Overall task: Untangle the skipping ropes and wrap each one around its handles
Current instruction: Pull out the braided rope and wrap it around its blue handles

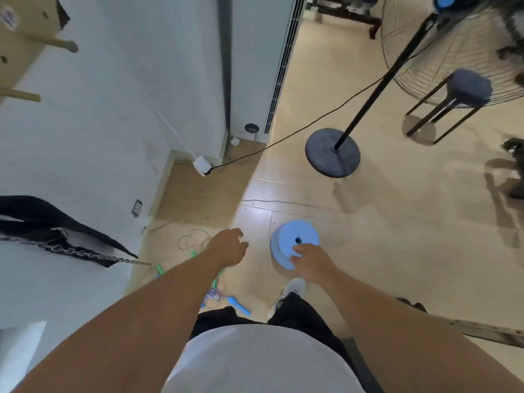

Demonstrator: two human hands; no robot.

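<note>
White shirt fabric [255, 361] fills the bottom centre of the frame, with black trousers [295, 313] and one white shoe [295, 287] seen just above it. Both bare forearms are extended forward and down toward the floor [397, 222]. Left hand [226, 246] is held at the centre of the frame, fingers loosely curled and apart, nothing gripped. Right hand [307, 260] is seen just to its right, fingers relaxed and spread, overlapping the near edge of a blue round weight plate [289, 236] on the floor; actual contact cannot be told. Skipping ropes [195, 242] lie tangled on the floor at lower centre left, partly hidden behind the left forearm: thin green loops above the wrist, green handles [159, 269] to the left, a blue handle [238, 304] close to the trousers. No rope is held by either hand. White wall [113, 109] occupies the left of the frame, with a power strip [202, 165] at its foot and a black cable [283, 139] running right. Fan stand [333, 151] is noted at centre right, a dark stool [465, 92] at upper right. Black garment with a chain [65, 248] hangs at middle left.
</note>
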